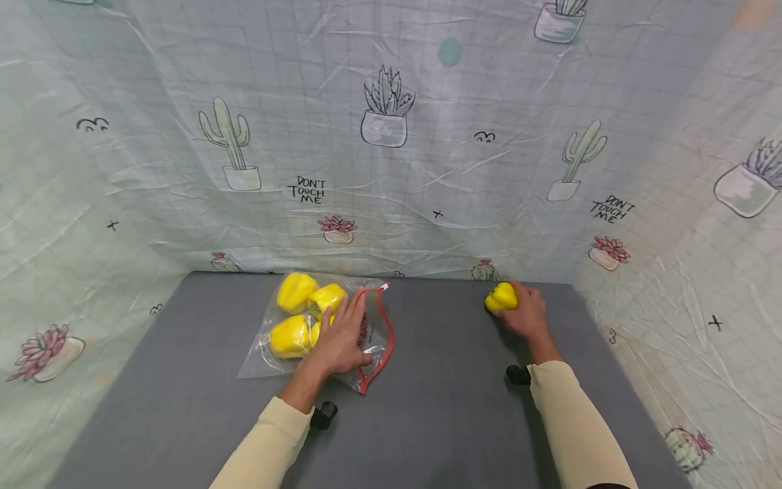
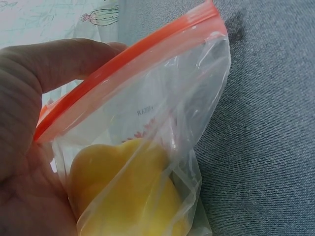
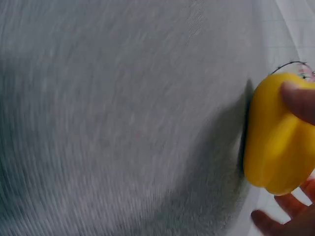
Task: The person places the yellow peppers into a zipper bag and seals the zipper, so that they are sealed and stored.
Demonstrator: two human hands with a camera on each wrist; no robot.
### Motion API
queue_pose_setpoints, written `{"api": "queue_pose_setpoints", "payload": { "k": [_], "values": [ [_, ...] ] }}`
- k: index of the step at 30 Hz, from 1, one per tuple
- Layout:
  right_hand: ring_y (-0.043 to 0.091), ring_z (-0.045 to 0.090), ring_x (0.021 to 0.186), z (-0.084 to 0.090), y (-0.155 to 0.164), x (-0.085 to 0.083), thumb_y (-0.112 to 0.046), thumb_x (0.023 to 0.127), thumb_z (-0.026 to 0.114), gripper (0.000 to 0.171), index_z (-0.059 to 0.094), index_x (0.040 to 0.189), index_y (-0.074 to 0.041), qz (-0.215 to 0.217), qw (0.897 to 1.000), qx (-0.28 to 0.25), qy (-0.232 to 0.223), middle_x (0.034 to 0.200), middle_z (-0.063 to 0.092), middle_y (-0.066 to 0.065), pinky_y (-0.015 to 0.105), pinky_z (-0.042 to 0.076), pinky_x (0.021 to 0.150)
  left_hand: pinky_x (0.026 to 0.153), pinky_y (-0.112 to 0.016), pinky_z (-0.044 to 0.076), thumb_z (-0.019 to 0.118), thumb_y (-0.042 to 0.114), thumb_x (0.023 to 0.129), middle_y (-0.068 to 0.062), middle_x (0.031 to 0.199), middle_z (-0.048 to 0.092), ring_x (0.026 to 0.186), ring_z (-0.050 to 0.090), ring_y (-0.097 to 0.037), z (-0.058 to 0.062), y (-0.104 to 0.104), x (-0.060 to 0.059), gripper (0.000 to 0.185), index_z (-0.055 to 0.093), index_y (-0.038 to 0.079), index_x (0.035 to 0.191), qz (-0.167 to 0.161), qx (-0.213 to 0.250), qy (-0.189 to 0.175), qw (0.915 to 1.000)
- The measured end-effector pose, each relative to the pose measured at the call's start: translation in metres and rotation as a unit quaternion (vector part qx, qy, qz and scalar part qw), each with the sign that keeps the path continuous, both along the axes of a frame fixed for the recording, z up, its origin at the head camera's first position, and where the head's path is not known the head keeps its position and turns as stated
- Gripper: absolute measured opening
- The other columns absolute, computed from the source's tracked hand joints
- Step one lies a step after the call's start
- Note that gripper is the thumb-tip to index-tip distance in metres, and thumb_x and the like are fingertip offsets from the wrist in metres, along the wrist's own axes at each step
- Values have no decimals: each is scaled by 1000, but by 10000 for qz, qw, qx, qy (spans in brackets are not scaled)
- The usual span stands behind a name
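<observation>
A clear zip bag (image 1: 259, 367) with a red zip edge (image 2: 133, 56) lies on the left of the table, several yellow bell peppers (image 1: 290, 337) inside it. My left hand (image 1: 339, 346) rests over the bag near its mouth, fingers extended and thumb spread to the side. From the left wrist, one bagged pepper (image 2: 123, 191) shows close to the palm, and the red edge crosses by the thumb. At the far right, my right hand (image 1: 527, 314) grips another yellow bell pepper (image 1: 502, 297). The right wrist view has the thumb on this pepper (image 3: 275, 142), with fingertips below it.
The grey table (image 1: 440, 407) runs back to a hanging sheet (image 1: 427, 170) printed with potted cacti, which also encloses both sides. Black straps (image 1: 518, 375) show at the wrists beside the cream sleeves (image 1: 574, 421).
</observation>
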State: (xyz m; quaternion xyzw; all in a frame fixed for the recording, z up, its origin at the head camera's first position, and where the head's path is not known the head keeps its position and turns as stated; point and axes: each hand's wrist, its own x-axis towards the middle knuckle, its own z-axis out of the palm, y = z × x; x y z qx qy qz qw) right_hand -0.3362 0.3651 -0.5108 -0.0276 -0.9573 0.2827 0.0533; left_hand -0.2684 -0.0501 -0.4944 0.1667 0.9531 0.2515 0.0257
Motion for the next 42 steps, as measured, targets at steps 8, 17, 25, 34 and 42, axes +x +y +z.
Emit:
{"api": "queue_pose_setpoints", "payload": {
  "k": [8, 17, 25, 34, 42],
  "values": [
    [53, 52, 122, 1, -5, 5, -31, 92, 76, 79, 40, 151, 6, -392, 9990, 185, 45, 142, 51, 38, 64, 44, 103, 129, -65, 4, 94, 29, 72, -9, 178, 11, 164, 9, -39, 0, 1, 0, 129, 10, 5, 168, -33, 56, -3, 10000],
    [48, 58, 113, 8, -25, 11, -45, 90, 77, 83, 43, 151, 0, -463, 9988, 108, 139, 138, 58, 34, 59, 48, 94, 130, -64, 2, 93, 30, 74, -7, 178, 8, 165, 6, -37, 2, -1, 2, 130, 8, 7, 168, 22, -19, -33, 10000],
    [44, 61, 106, 8, -38, 17, -45, 88, 79, 79, 48, 148, -3, -303, 9992, 40, 238, 134, 63, 30, 55, 50, 88, 129, -66, 4, 93, 27, 74, -10, 178, 10, 164, 7, -39, 0, -1, 3, 129, 8, 5, 168, -58, 39, 43, 10000],
    [42, 62, 104, 9, -48, 24, -40, 87, 83, 73, 52, 143, -4, -212, 9987, -213, 401, 129, 66, 27, 53, 51, 88, 129, -66, 1, 91, 24, 76, -11, 177, 10, 165, 5, -39, 0, -1, 3, 126, 7, 4, 168, -134, 76, -40, 9999],
    [40, 63, 105, 10, -53, 29, -41, 87, 84, 71, 56, 143, -8, -128, 9979, -458, 446, 130, 67, 26, 54, 51, 88, 129, -66, 1, 92, 24, 75, -12, 177, 12, 165, 5, -39, 0, -2, 3, 128, 7, 5, 168, -131, 115, -82, 9998]
  ]
}}
